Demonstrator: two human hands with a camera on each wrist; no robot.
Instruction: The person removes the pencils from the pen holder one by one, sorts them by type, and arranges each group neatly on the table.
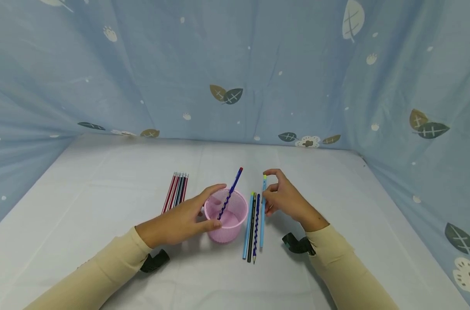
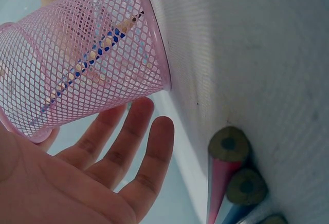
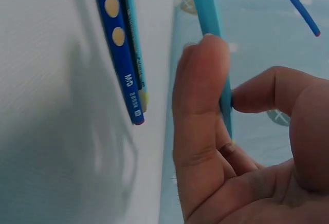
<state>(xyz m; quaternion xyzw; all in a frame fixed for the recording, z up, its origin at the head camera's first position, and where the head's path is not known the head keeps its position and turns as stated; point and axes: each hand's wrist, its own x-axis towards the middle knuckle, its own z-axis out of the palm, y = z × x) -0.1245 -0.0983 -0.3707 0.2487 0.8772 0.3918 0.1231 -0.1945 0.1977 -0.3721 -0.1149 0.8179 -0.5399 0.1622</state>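
Note:
My left hand [image 1: 180, 221] holds the pink mesh pencil cup [image 1: 224, 235], thumb on the near side and forefinger at the far rim. Inside the cup a dark blue dotted pencil [image 1: 235, 182] leans, its red end up and its sharpened tip near the base in the left wrist view. On the right, my right hand [image 1: 288, 199] pinches a light blue pencil [image 1: 262, 234] between thumb and fingers, with the forefinger at its yellow end. In the right wrist view that pencil [image 3: 206, 3] is raised off the table.
Between the cup and my right hand lie a light blue pencil [image 1: 247, 234], a black pencil [image 1: 252, 232] and a blue dotted pencil [image 1: 256, 228], side by side. Several red and dark striped pencils [image 1: 175, 189] lie left of the cup. Blue patterned cloth [image 1: 258, 64] borders the white table [image 1: 114, 181].

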